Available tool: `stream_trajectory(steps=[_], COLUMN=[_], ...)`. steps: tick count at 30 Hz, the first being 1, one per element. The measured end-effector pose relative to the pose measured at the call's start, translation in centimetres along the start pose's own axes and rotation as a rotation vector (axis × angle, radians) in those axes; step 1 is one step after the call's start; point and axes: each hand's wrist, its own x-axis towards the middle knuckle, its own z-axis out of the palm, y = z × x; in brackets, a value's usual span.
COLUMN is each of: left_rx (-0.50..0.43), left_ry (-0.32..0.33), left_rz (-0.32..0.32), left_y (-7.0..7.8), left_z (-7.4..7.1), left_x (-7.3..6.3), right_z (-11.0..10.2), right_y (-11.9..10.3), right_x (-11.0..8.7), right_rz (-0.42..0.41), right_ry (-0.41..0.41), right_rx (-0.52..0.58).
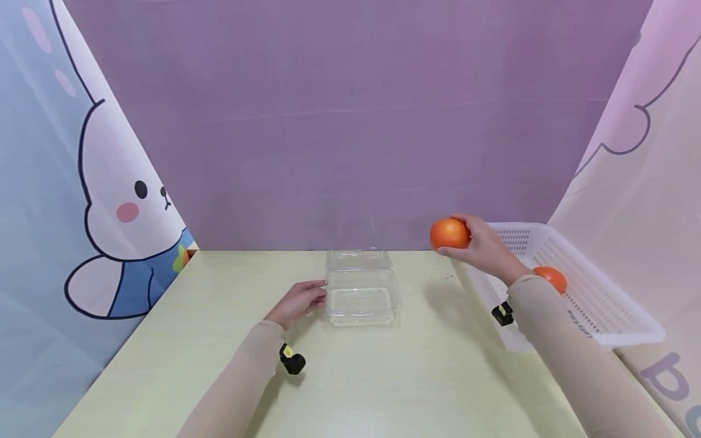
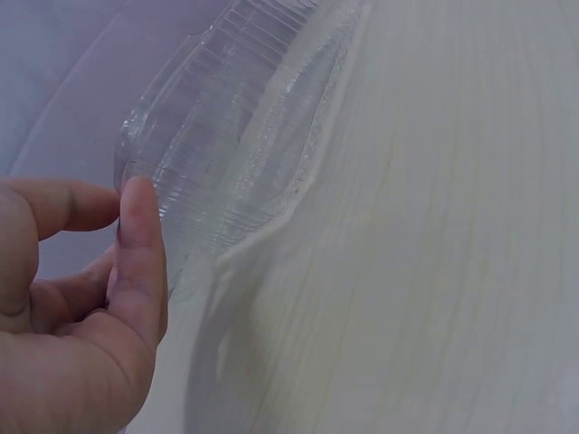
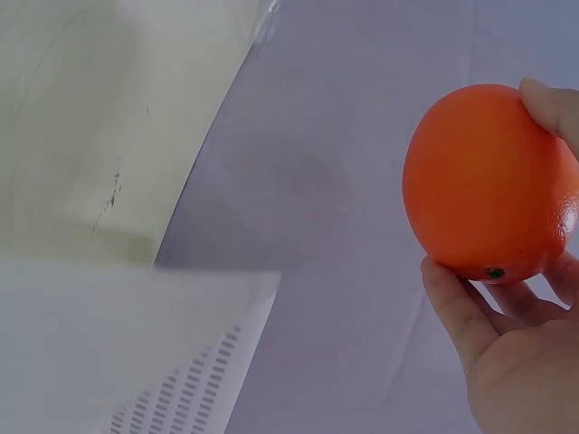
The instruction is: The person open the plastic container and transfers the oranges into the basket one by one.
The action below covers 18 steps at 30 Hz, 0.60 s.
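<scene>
In the head view my right hand [image 1: 482, 248] grips an orange [image 1: 449, 233] above the table, just left of the white basket. The right wrist view shows the orange [image 3: 488, 181] with a small green stem mark, thumb on one side and fingers beneath. A clear plastic clamshell box [image 1: 362, 298] stands with its lid raised at the table's middle. My left hand [image 1: 301, 302] is at the box's left edge; in the left wrist view its thumb and index finger [image 2: 140, 244] pinch the rim of the clear box [image 2: 226, 136].
At the right stands a white perforated basket [image 1: 602, 304] holding another orange [image 1: 550, 278], partly behind my right sleeve. A purple cloth backdrop [image 1: 350, 121] rises behind the pale wooden table [image 1: 350, 383]. Printed cloths hang at both sides.
</scene>
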Motion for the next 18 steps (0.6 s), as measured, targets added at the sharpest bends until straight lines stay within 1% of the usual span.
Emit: stream_trajectory(steps=[9,15,18], left_rx=[0.018,0.018,0.015], left_ry=[0.018,0.02,0.023], left_rz=[-0.003,0.002,0.003], left_y=[0.2,0.1,0.0], left_z=[0.1,0.1,0.1], left_x=[-0.2,0.0,0.1], right_z=[-1.3,-1.9,-2.1], right_y=[1.2,2.1,2.4], right_x=[-0.7,-1.0,-1.1], right_rz=[0.009,0.028,0.022], right_ry=[0.045,0.063,0.072], right_rx=[0.005,0.014,0.019])
